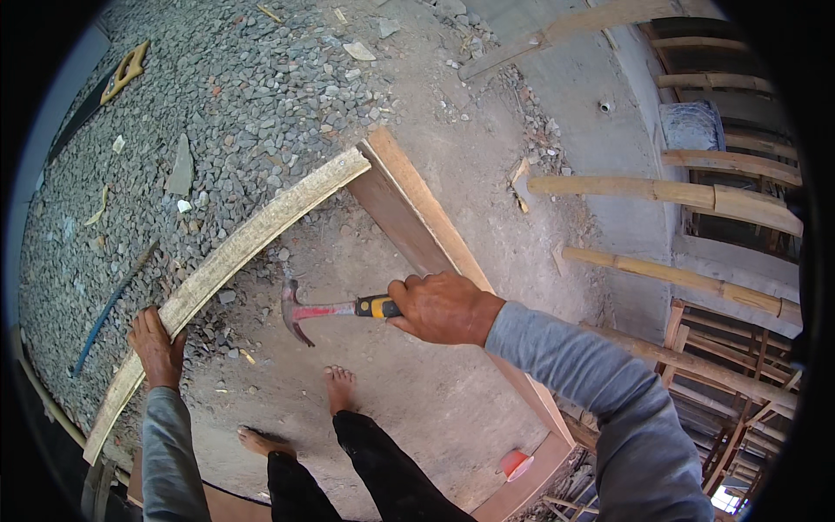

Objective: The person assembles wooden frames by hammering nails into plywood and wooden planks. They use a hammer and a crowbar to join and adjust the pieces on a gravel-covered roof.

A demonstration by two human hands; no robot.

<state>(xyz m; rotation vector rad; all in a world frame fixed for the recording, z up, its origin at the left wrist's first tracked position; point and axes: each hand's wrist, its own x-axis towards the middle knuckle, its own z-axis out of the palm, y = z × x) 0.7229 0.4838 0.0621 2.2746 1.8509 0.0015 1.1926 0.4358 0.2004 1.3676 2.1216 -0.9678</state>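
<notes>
Right hand [445,309]: grip closed round hammer [326,310]
Left hand [156,348]: grip clasping pale plank [248,230]
Hammer head: between hands, off the plank
Far corner: plank meets brown board [396,217]
Progress: sides seemingly placed; fastening unclear, perhaps remaining

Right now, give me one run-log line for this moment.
Left hand: gripping pale wooden strip | Right hand: holding claw hammer by its handle | Upper left: handsaw on gravel

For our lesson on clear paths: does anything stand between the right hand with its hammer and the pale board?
Nothing visible does. The right hand holds the hammer; between its head and the pale board under the left hand, only ground and loose stones show. The bare feet are outside that gap.
</notes>
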